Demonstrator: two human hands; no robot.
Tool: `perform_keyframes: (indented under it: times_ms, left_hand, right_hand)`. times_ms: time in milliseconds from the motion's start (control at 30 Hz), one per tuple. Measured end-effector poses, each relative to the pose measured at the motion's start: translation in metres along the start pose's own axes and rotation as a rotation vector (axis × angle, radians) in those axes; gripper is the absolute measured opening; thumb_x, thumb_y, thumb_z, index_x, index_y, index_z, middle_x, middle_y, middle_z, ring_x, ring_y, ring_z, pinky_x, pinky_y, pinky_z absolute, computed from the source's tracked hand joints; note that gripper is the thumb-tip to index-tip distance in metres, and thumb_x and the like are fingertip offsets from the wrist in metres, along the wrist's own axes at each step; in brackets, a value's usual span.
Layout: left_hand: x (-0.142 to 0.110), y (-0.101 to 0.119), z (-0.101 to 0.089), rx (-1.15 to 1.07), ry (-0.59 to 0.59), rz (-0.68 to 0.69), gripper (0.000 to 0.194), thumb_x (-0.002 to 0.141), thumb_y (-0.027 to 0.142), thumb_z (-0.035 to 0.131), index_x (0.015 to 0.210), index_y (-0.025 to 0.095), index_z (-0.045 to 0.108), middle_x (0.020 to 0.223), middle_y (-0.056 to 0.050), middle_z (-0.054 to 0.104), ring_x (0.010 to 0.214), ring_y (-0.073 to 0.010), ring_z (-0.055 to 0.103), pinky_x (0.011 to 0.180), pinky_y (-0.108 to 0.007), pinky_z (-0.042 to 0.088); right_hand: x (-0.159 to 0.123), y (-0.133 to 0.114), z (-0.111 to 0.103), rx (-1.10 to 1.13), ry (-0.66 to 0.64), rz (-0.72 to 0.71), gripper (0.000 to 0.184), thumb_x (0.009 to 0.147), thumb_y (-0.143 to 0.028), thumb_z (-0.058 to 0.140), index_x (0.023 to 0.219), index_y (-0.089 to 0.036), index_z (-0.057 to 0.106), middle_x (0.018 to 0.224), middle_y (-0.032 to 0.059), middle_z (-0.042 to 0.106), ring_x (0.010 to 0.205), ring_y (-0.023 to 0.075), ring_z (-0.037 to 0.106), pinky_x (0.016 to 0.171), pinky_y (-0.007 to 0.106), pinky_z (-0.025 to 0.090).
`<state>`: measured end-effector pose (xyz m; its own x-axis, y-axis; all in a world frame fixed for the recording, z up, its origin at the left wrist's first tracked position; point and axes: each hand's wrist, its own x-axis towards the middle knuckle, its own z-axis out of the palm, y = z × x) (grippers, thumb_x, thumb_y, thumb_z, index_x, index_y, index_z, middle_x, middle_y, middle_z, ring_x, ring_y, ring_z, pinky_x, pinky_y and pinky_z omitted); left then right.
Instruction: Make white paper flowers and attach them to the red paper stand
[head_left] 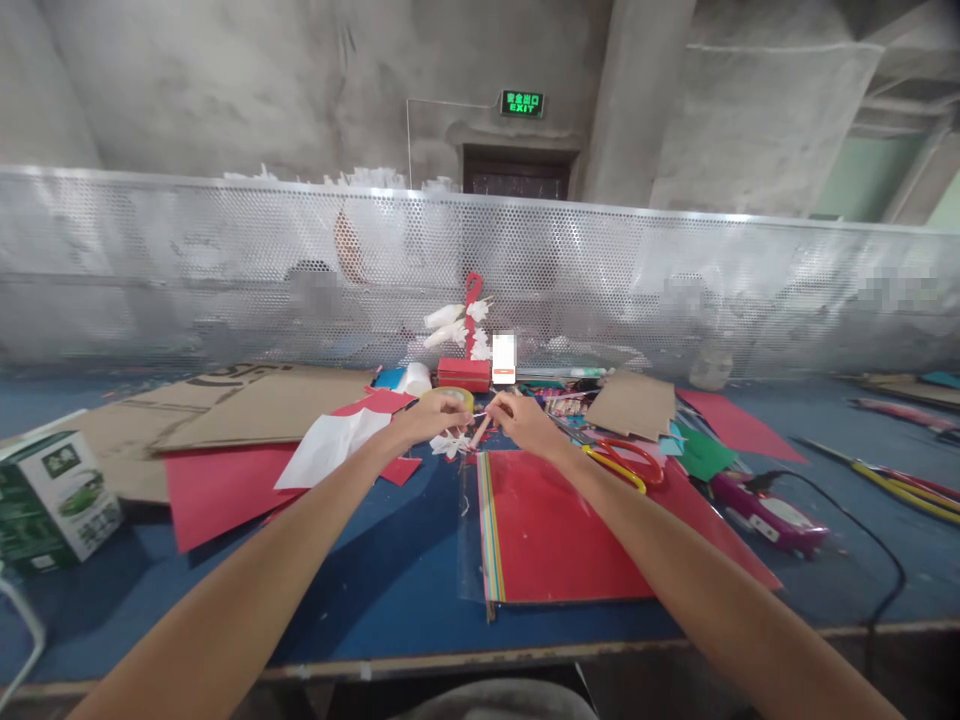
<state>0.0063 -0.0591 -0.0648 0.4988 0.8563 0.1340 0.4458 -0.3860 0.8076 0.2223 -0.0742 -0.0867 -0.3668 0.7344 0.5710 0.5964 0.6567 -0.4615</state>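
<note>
Here both hands, left and right, pinch a white paper cutout; scissors lie beside.

Small white cut-paper piece with a thin pink stick, above the blue tabletop.

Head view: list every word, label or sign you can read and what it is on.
"EXIT" under a row of Chinese characters too small to read: green sign above the door.
Green box: print too small.
Cardboard: dark lettering, cut off, unreadable.
Phone: screen blurred.
</note>
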Motion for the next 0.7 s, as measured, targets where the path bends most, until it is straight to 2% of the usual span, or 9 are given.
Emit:
perform_keyframes:
  times_ms: [233,467,567,700]
  left_hand:
    - [-0.006,0.009,-0.001,0.018,-0.039,0.041,0.023,0.076,0.039,0.065,0.072,0.017,0.063,0.063,-0.002,0.062,0.063,-0.0152,0.059,0.057,-0.025,0.043]
    - [-0.011,0.018,0.0,0.11,-0.064,0.039,0.02,0.077,0.038,0.064,0.074,0.018,0.066,0.062,-0.002,0.063,0.059,-0.0155,0.057,0.053,-0.025,0.038]
    - [-0.01,0.011,-0.005,0.191,-0.053,0.04,0.019,0.077,0.036,0.062,0.073,0.019,0.068,0.064,-0.002,0.065,0.061,-0.0158,0.059,0.054,-0.025,0.038]
    - [-0.007,-0.008,-0.016,0.342,-0.037,0.023,0.019,0.076,0.038,0.061,0.079,0.02,0.066,0.07,-0.003,0.069,0.064,-0.0172,0.062,0.058,-0.025,0.04]
  right_hand:
    - [-0.001,-0.006,0.005,-0.148,0.008,-0.01,0.036,0.096,-0.034,0.043,0.067,-0.018,0.054,0.056,-0.0023,0.05,0.054,0.0109,0.043,0.056,0.025,0.024]
    - [0.0,-0.007,0.01,-0.094,-0.052,0.019,0.048,0.099,-0.038,0.037,0.06,-0.017,0.054,0.052,-0.0001,0.055,0.053,0.0114,0.049,0.056,0.024,0.027]
    - [0.0,-0.004,0.009,-0.059,-0.082,0.012,0.048,0.1,-0.04,0.038,0.064,-0.017,0.06,0.057,0.0006,0.06,0.055,0.0116,0.052,0.057,0.023,0.029]
    - [-0.001,0.0,0.005,-0.102,-0.037,0.007,0.046,0.099,-0.04,0.04,0.066,-0.017,0.063,0.061,0.001,0.062,0.057,0.0116,0.052,0.057,0.023,0.028]
